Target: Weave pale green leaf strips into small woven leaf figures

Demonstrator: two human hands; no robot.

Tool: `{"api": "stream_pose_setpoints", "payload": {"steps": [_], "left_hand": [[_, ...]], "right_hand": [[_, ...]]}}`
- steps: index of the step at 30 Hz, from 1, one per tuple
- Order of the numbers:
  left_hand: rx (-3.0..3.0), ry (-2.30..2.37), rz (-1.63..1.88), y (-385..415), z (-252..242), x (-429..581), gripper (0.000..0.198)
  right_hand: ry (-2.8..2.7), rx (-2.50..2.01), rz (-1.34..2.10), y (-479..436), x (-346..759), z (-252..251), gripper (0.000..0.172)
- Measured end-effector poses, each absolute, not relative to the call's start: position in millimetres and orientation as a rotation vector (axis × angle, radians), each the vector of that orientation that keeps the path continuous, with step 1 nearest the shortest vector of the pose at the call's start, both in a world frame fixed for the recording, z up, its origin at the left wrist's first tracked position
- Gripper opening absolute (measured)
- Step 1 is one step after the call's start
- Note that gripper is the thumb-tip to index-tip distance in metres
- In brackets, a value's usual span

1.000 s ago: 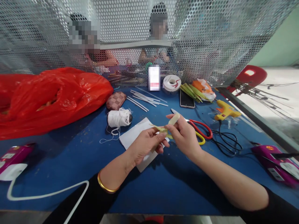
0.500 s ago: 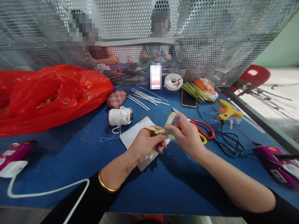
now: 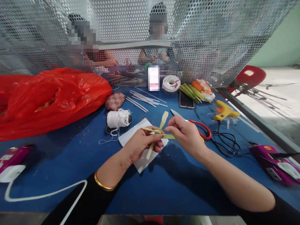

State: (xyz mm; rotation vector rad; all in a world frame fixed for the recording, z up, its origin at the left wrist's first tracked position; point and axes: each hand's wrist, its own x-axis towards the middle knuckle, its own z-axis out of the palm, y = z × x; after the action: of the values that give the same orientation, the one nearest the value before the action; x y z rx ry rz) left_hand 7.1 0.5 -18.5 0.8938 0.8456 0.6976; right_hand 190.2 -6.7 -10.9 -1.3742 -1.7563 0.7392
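My left hand (image 3: 140, 145) pinches the crossing point of pale yellow-green leaf strips (image 3: 161, 120) held just above a white paper sheet (image 3: 131, 137) on the blue table (image 3: 70, 162). My right hand (image 3: 185, 134) grips the right end of one strip, fingers closed on it. One strip sticks up and another hangs down below my left fingers. Red-handled scissors (image 3: 202, 128) lie right behind my right hand. A spool of white thread (image 3: 117, 118) sits to the left of the paper.
A red plastic bag (image 3: 51, 97) fills the left back. White sticks (image 3: 142, 100), a tape roll (image 3: 171, 83), a phone (image 3: 186, 100), green leaves (image 3: 191, 91), a yellow glue gun (image 3: 225, 111) with black cord and purple devices (image 3: 274, 162) lie around. Two people sit behind the mesh screen (image 3: 211, 37).
My right hand has lowered the strip end from upright and pulled it across to the right. Both hands have dropped slightly toward the paper.
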Motion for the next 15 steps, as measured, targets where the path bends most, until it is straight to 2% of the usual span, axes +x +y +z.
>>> {"api": "stream_pose_setpoints", "payload": {"steps": [6, 12, 15], "left_hand": [[0.765, 0.844, 0.663, 6.5, -20.5, 3.5, 0.046], [0.940, 0.905, 0.709, 3.3, -20.6, 6.0, 0.034], [0.978, 0.900, 0.742, 3.1, -21.4, 6.9, 0.029]], "right_hand": [[-1.950, -1.333, 0.922, -6.1, 194.8, -6.0, 0.041], [-2.059, -1.412, 1.233, -5.6, 192.1, -8.3, 0.033], [-1.927, -1.371, 1.322, -6.9, 189.2, -10.3, 0.035]]}}
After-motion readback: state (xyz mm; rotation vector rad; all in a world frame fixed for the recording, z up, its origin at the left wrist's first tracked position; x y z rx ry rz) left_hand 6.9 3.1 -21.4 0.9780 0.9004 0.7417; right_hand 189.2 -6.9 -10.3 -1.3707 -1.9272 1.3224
